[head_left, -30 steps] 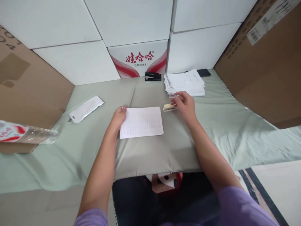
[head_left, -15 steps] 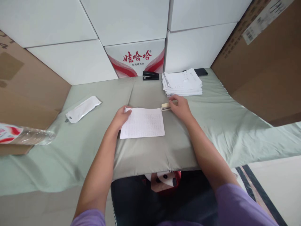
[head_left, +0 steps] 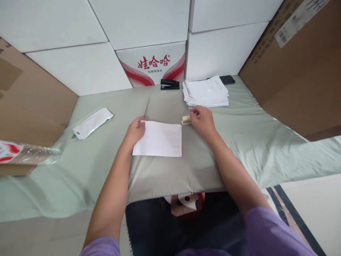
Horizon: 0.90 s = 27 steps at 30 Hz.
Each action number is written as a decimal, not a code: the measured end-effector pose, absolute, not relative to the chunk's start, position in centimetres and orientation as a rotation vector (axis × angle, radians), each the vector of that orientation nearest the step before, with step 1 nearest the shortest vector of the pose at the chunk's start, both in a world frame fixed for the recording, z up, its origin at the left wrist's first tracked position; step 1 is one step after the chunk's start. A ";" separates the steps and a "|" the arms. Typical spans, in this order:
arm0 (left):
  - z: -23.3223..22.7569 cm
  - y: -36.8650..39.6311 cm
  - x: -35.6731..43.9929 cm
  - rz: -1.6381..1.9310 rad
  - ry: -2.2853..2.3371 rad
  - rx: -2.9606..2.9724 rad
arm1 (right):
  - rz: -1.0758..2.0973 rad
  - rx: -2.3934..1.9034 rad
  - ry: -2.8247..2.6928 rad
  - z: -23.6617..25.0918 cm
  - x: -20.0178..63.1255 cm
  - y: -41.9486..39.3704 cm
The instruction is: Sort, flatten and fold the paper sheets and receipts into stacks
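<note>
Purple-sleeved right hand (head_left: 204,121): fingers curled closed about the rear part of a cream stapler (head_left: 186,120), front end exposed and directed left.
Left hand (head_left: 135,131): closed at the upper left corner of the white paper (head_left: 157,139), thumb on top.
Paper position: flat-lying in front of the person, print visible at its right side; upper right corner just beside the stapler's front end, contact cannot be determined.
Surface (head_left: 170,181): covered in pale green cloth, creased.
Paper stack (head_left: 205,93): beyond the right hand, edges uneven.
Black stapler (head_left: 169,85): left of the stack, unheld.
Dark flat object (head_left: 229,80): behind the stack, partly hidden.
White packet (head_left: 93,123): left of the left hand, lying diagonally.
Printed carton (head_left: 156,67): at the back, red lettering.
</note>
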<state>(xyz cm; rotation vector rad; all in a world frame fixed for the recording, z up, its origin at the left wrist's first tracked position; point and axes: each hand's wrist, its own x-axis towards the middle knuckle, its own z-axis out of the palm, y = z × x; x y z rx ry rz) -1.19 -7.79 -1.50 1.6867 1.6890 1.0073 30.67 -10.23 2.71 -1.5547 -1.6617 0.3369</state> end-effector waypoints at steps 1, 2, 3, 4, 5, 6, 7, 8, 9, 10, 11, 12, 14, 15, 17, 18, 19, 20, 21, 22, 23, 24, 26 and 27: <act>-1.3 -7.7 -1.3 1.039 1.693 1.685 | 0.373 -1.555 -1.658 3.0 30.2 -10.6; -1.1 -7.6 -1.5 1.081 1.682 1.673 | 0.434 -1.553 -1.651 3.1 29.6 -11.0; -0.8 -7.5 -1.7 1.127 1.655 1.650 | 0.501 -1.548 -1.636 3.2 28.9 -11.4; -0.7 -7.4 -1.8 1.172 1.614 1.615 | 0.559 -1.541 -1.612 3.2 28.2 -11.8; -0.5 -7.2 -2.0 1.218 1.568 1.569 | 0.605 -1.536 -1.582 3.2 27.5 -12.2; -0.4 -7.1 -2.1 1.262 1.519 1.517 | 0.650 -1.534 -1.548 3.1 26.9 -12.5; -0.4 -7.0 -2.2 1.309 1.475 1.465 | 0.701 -1.536 -1.510 3.1 26.3 -12.8; -0.3 -6.8 -2.2 1.357 1.437 1.416 | 0.763 -1.535 -1.472 3.1 25.8 -13.1; -0.3 -6.8 -2.2 1.402 1.403 1.373 | 0.833 -1.531 -1.435 3.1 25.4 -13.3; -0.4 -6.7 -2.1 1.441 1.373 1.338 | 0.904 -1.520 -1.400 3.2 25.2 -13.5; -0.4 -6.7 -2.0 1.471 1.345 1.310 | 0.967 -1.508 -1.368 3.3 25.1 -13.7; -0.3 -6.8 -1.9 1.493 1.320 1.285 | 1.018 -1.497 -1.342 3.5 25.1 -13.8; -0.2 -6.9 -1.6 1.524 1.279 1.237 | 1.111 -1.501 -1.302 3.7 25.2 -13.9; -0.1 -7.0 -1.5 1.540 1.259 1.211 | 1.173 -1.505 -1.285 3.7 25.2 -14.0; 0.2 -7.2 -1.4 1.582 1.215 1.159 | 1.331 -1.485 -1.241 3.4 25.0 -14.1; 0.4 -7.3 -1.4 1.607 1.193 1.136 | 1.422 -1.453 -1.214 3.1 24.8 -14.2; 0.6 -7.3 -1.4 1.633 1.174 1.114 | 1.512 -1.408 -1.181 2.9 24.5 -14.3; 0.7 -7.4 -1.5 1.659 1.157 1.093 | 1.599 -1.358 -1.148 2.6 24.2 -14.4; 0.9 -7.5 -1.5 1.683 1.142 1.074 | 1.679 -1.310 -1.117 2.4 23.8 -14.6; 1.0 -7.5 -1.5 1.703 1.131 1.057 | 1.751 -1.268 -1.090 2.3 23.5 -14.8; 1.1 -7.6 -1.5 1.718 1.125 1.044 | 1.811 -1.232 -1.067 2.2 23.3 -15.0; 1.1 -7.6 -1.5 1.729 1.125 1.035 | 1.858 -1.198 -1.050 2.2 23.1 -15.1; 1.1 -7.6 -1.5 1.732 1.145 1.027 | 1.915 -1.125 -1.029 2.2 22.9 -15.2; 1.0 -7.5 -1.6 1.723 1.159 1.028 | 1.929 -1.092 -1.017 2.2 23.0 -15.1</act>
